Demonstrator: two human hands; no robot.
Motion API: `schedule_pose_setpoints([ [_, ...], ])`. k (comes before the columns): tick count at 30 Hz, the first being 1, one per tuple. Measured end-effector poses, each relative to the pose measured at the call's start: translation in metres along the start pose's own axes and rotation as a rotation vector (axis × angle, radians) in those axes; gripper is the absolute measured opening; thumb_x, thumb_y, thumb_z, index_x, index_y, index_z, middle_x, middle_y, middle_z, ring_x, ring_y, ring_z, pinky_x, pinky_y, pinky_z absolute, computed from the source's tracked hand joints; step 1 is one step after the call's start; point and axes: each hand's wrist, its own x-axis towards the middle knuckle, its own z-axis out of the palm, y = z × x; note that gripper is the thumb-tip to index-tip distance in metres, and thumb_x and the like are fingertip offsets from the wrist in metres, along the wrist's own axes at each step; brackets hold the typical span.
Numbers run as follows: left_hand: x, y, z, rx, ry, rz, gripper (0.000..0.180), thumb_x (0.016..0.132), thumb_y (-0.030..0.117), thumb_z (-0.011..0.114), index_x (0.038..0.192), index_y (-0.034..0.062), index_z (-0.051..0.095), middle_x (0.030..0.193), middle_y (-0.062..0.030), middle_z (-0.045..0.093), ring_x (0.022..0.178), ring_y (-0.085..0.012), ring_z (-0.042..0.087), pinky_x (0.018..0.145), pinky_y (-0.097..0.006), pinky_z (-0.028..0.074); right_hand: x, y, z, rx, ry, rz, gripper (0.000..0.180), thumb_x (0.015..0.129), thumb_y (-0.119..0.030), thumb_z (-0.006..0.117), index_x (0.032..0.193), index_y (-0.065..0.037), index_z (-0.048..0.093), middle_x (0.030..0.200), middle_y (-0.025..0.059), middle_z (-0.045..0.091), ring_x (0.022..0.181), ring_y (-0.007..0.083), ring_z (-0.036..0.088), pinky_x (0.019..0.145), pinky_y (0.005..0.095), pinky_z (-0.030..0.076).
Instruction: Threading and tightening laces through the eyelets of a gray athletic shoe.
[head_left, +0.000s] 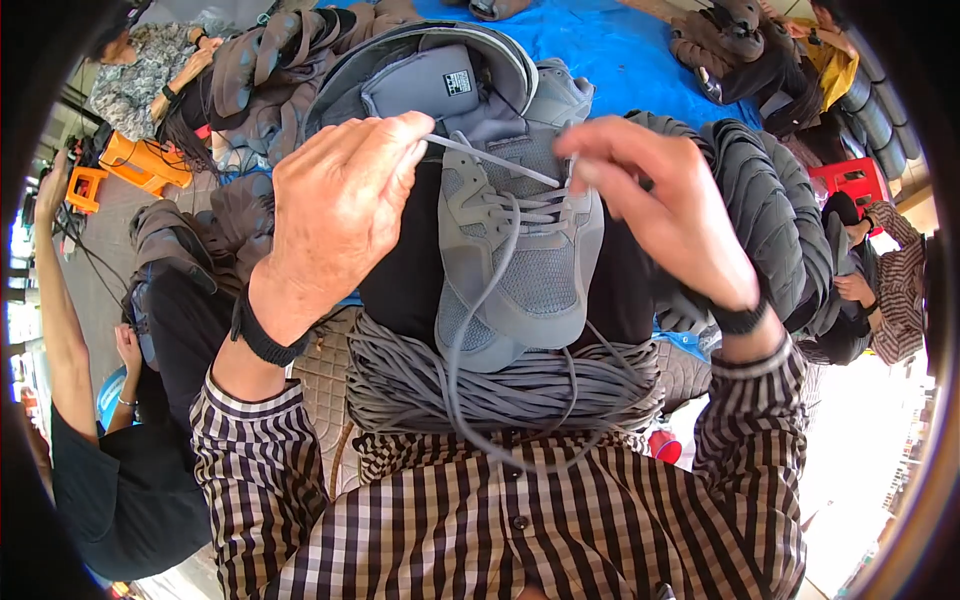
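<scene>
A single head-worn fisheye camera looks steeply down the wearer's chest onto the lap, very near the grey sneaker (520, 240) and both raised hands. Its rim bends outward to take in the blue tarp (620, 50) and seated people on either side.

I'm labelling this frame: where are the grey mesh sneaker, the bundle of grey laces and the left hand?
grey mesh sneaker (535, 270), head view, toe mesh.
bundle of grey laces (500, 385), head view, middle strands.
left hand (335, 205), head view, back of hand.
</scene>
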Motion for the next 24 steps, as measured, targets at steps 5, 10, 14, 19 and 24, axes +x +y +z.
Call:
schedule_pose_setpoints([
  [5,0.003,0.011,-0.007,0.015,-0.015,0.135,0.024,0.074,0.001,0.067,0.097,0.0016,0.062,0.079,-0.0081,0.062,0.071,-0.0252,0.062,0.065,-0.034,0.049,0.047,0.044,0.019,0.022,-0.179,-0.231,0.016,0.080,-0.004,0.063,0.096,-0.002,0.066,0.077,0.0105,0.065,0.066,0.0193,0.060,0.061,0.0314,0.047],
  [10,-0.004,0.017,-0.011,0.034,-0.102,0.170,0.022,0.079,0.002,0.066,0.101,-0.0015,0.063,0.083,-0.0130,0.065,0.072,-0.0281,0.063,0.065,-0.036,0.048,0.075,0.020,0.019,-0.061,-0.764,-0.259,0.017,0.077,-0.004,0.061,0.093,-0.003,0.067,0.070,0.0044,0.060,0.065,0.0146,0.054,0.059,0.0311,0.042],
  [14,-0.009,0.015,-0.010,0.029,-0.127,0.145,0.020,0.082,0.004,0.066,0.101,-0.0012,0.064,0.083,-0.0129,0.065,0.072,-0.0280,0.063,0.064,-0.036,0.048,0.080,0.006,0.020,-0.273,-0.839,-0.299,0.024,0.073,-0.003,0.057,0.094,-0.005,0.068,0.066,0.0088,0.060,0.061,0.0196,0.055,0.058,0.0352,0.044],
  [19,-0.009,0.008,-0.007,0.018,-0.111,0.142,0.032,0.070,0.001,0.067,0.102,0.0009,0.063,0.079,-0.0099,0.062,0.071,-0.0254,0.061,0.066,-0.035,0.048,0.082,0.025,0.009,-0.157,-0.844,-0.282,0.025,0.072,-0.004,0.062,0.097,-0.005,0.066,0.080,0.0073,0.062,0.073,0.0198,0.057,0.063,0.0344,0.046],
  [24,-0.003,0.008,-0.005,0.007,-0.068,0.153,0.021,0.078,0.002,0.066,0.099,0.0004,0.063,0.081,-0.0106,0.064,0.069,-0.0269,0.061,0.063,-0.035,0.047,0.069,0.027,0.026,-0.294,-0.661,-0.353,0.026,0.072,-0.010,0.062,0.098,-0.005,0.063,0.084,0.0094,0.060,0.079,0.0280,0.061,0.068,0.0387,0.047],
])
